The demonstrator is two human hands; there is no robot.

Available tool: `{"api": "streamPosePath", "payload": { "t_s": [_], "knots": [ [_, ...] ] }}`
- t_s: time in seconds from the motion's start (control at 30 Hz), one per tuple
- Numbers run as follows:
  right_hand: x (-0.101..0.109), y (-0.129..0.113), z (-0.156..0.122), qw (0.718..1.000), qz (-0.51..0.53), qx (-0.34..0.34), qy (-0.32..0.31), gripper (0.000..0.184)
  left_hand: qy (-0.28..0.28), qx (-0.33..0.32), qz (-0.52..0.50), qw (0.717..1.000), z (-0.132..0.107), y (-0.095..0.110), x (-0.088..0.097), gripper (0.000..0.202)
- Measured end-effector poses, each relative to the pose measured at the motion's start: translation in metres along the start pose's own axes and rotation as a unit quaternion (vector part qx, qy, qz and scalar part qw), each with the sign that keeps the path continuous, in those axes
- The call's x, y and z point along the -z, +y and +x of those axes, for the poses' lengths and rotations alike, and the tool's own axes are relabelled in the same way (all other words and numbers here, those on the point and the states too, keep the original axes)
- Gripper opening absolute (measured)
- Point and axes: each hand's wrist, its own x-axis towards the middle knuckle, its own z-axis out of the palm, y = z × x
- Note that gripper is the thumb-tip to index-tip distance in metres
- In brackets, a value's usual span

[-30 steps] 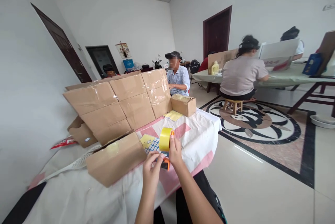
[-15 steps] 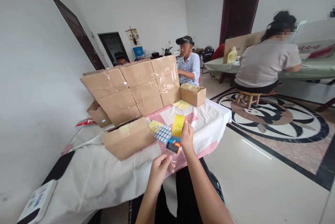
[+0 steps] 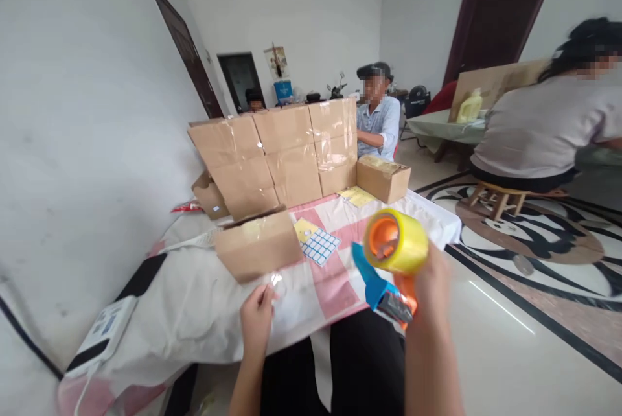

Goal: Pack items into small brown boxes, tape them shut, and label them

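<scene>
My right hand (image 3: 432, 286) grips a tape dispenser (image 3: 389, 260) with a yellow roll, orange hub and blue blade guard, held up over the table's near edge. My left hand (image 3: 257, 315) is pinched on the free end of clear tape (image 3: 276, 281), pulled out to the left over the white and pink cloth. A brown cardboard box (image 3: 257, 249) lies just beyond my left hand. A blue and white grid sheet (image 3: 318, 245) and a yellow card lie to its right.
A wall of taped cardboard boxes (image 3: 282, 150) stands at the back of the table, one more box (image 3: 383, 177) at the far right. A white device (image 3: 100, 332) lies at the near left. People sit beyond the table and at another table on the right.
My right hand has swung the dispenser right and toward me, turning its side to the camera. My left hand has moved left, drawing clear tape out. The view has panned left.
</scene>
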Motion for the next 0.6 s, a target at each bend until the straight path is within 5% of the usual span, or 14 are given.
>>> {"api": "streamPosePath", "payload": {
  "t_s": [0.1, 0.27, 0.4, 0.5, 0.6],
  "knots": [
    [-0.004, 0.004, 0.018, 0.996, 0.067, 0.025, 0.057, 0.040, 0.001, 0.014, -0.061, 0.998, 0.003, -0.007, 0.015, 0.040],
    [-0.044, 0.075, 0.065, 0.986, -0.057, -0.021, -0.157, 0.052, -0.008, 0.048, -0.175, 0.983, -0.001, 0.009, 0.009, 0.041],
    [-0.066, 0.129, 0.081, 0.959, -0.142, -0.051, -0.241, 0.064, -0.034, 0.044, -0.250, 0.967, -0.004, 0.012, 0.010, 0.042],
    [-0.068, 0.142, 0.089, 0.954, -0.173, -0.062, -0.237, 0.067, -0.049, 0.028, -0.270, 0.961, -0.005, 0.011, 0.014, 0.046],
    [-0.061, 0.134, 0.087, 0.963, -0.220, -0.035, -0.155, 0.069, -0.056, 0.014, -0.270, 0.961, -0.005, 0.011, 0.017, 0.057]
  ]
}}
